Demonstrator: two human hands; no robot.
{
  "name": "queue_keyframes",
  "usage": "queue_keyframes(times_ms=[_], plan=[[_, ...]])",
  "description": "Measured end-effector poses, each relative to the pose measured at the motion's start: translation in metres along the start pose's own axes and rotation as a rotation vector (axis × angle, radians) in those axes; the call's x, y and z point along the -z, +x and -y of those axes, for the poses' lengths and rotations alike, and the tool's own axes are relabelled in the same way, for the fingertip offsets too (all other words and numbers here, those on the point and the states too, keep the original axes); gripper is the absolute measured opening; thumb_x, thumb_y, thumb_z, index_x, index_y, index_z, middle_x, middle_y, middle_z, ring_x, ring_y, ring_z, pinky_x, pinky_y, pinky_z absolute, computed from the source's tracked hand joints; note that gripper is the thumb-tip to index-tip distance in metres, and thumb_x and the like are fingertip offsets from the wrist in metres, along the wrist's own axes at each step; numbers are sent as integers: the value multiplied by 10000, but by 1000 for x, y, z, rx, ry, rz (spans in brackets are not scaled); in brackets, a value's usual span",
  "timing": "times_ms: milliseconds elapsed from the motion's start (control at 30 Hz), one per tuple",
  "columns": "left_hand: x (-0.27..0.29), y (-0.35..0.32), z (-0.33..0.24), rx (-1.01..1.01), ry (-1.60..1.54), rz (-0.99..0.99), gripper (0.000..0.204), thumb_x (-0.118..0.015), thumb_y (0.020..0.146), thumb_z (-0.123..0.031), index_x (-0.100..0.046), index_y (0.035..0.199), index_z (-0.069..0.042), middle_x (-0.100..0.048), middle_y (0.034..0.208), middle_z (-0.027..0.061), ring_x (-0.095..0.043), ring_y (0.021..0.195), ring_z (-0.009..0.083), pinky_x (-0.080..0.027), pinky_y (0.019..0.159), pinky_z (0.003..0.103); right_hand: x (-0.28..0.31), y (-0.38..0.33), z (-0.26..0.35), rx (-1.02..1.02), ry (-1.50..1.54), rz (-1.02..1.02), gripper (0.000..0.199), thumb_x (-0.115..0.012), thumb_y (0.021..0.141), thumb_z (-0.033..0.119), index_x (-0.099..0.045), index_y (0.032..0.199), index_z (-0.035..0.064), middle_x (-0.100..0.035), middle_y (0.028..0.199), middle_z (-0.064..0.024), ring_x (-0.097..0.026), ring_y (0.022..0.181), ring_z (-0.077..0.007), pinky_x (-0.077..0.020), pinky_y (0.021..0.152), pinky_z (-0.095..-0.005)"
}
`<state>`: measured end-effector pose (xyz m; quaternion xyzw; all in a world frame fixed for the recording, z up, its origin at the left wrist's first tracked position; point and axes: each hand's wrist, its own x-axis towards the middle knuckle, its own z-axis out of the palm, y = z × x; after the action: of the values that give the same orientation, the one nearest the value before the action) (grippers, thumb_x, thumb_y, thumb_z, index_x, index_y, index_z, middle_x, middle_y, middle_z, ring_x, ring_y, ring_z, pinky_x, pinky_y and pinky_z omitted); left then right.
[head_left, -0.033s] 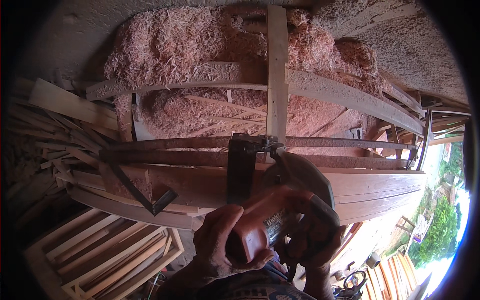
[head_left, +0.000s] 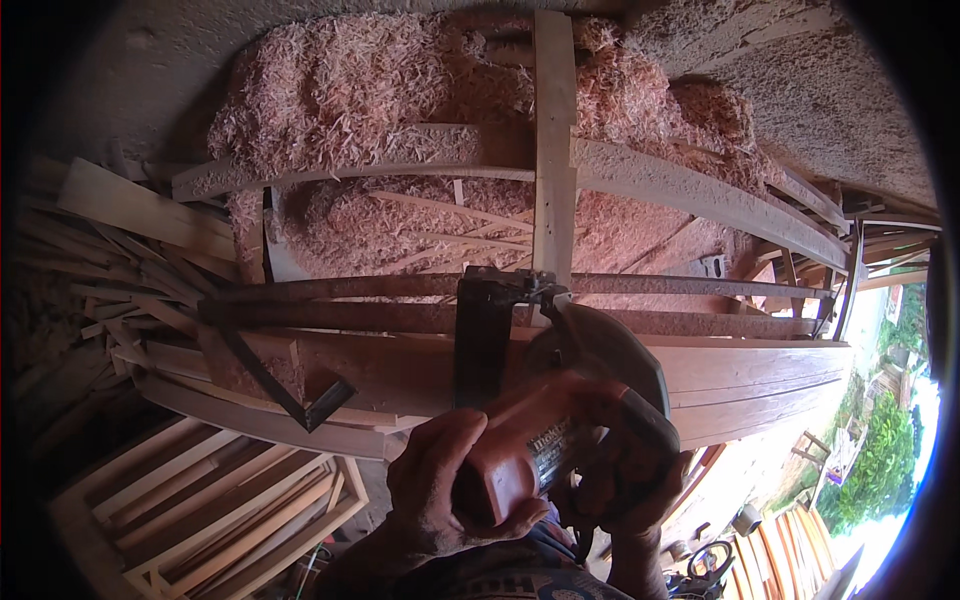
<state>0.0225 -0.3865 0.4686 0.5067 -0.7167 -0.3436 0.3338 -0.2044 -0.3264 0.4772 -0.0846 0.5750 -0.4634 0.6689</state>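
Note:
My left hand (head_left: 435, 485) grips the rear of a reddish-orange hand-held circular saw (head_left: 520, 450). The fingers of my right hand (head_left: 625, 470) are wrapped around the saw's handle on its right side. The grey blade guard (head_left: 600, 345) sits over a wide curved plank (head_left: 760, 380) on the bench. The saw's front meets the near end of a narrow pale board (head_left: 553, 150) that runs away from me across the bench rails. The blade itself is hidden by the guard.
A big heap of pinkish wood shavings (head_left: 390, 90) covers the ground beyond the bench. A dark metal square (head_left: 300, 395) lies on the plank to the left. Scrap slats (head_left: 120, 250) pile up at left, and wooden frames (head_left: 210, 510) lie at lower left. Curved timbers (head_left: 700, 195) cross behind.

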Motion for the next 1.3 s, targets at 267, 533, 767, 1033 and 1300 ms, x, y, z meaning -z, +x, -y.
queue_keyframes(times_ms=[267,533,767,1033,1300], plan=[[0,12,2,-9,-21,8,973,-859,711,-605,-510,1354,37,-592,1185,207,-641,996,328,-543,843,429,7,2,-1,-77,96,-76,1244,-334,789,967,-425,1447,-84,-618,855,-86,-605,590,-147,-498,508,-276],[1,25,1,-12,-45,12,964,-886,701,-555,-512,1351,51,-599,1194,210,-645,1027,332,-554,861,428,12,5,-2,-89,155,-56,1213,-327,803,958,-441,1454,-59,-627,956,-85,-636,716,-151,-531,602,-284],[2,31,1,4,-34,24,964,-892,699,-543,-508,1355,51,-594,1198,211,-639,1033,330,-549,869,427,9,13,4,-45,306,59,1198,-331,813,950,-441,1455,-55,-621,949,-78,-625,699,-145,-510,580,-276],[3,39,2,11,-26,32,987,-895,698,-549,-486,1386,29,-579,1193,195,-618,1047,324,-525,884,432,2,23,11,-37,234,48,1190,-338,815,944,-441,1437,-65,-595,779,-83,-560,529,-148,-455,462,-279],[5,41,2,23,-47,46,998,-925,677,-506,-478,1399,19,-573,1190,194,-610,1045,321,-509,902,435,3,26,7,-23,266,73,1176,-324,829,935,-455,1417,-75,-570,653,-73,-524,456,-155,-433,422,-289]])
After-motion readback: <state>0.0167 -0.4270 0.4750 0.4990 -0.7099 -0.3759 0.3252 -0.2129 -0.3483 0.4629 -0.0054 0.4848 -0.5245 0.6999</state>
